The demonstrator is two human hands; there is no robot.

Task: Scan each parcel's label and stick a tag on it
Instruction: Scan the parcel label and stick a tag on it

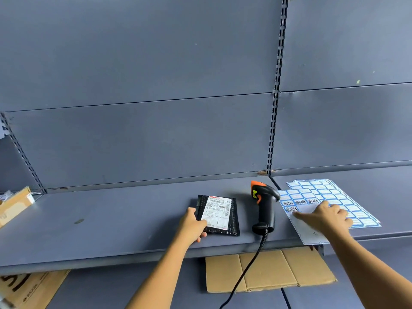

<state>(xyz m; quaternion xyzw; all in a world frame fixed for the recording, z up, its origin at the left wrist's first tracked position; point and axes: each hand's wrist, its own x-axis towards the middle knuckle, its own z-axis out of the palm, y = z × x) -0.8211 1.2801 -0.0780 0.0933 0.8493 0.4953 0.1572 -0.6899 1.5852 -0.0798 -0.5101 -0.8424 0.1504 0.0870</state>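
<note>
The left hand's (192, 224) thumb lies on top of the parcel's (233, 219) near left corner with the fingertips curled under it, so the corner is pinched between them. The parcel is a flat black padded mailer lying on the grey shelf (111, 219), near the middle of its front edge, with a white printed label (217, 210) facing up.

The right hand (325, 217) rests palm down on the sheet of blue-bordered tags (330, 192), forefinger stretched flat towards the handwritten tags at the sheet's left side, the other fingers loosely bent and grasping nothing visible. The sheet lies at the right end of the shelf, its near corner hanging over the front edge.

Between parcel and sheet a black and orange scanner (265, 206) lies on the shelf, touching neither hand, its cable (249, 264) dropping over the front edge. Flattened cardboard (267, 270) lies on the level below, and a cardboard box (13, 204) sits at the shelf's left end
</note>
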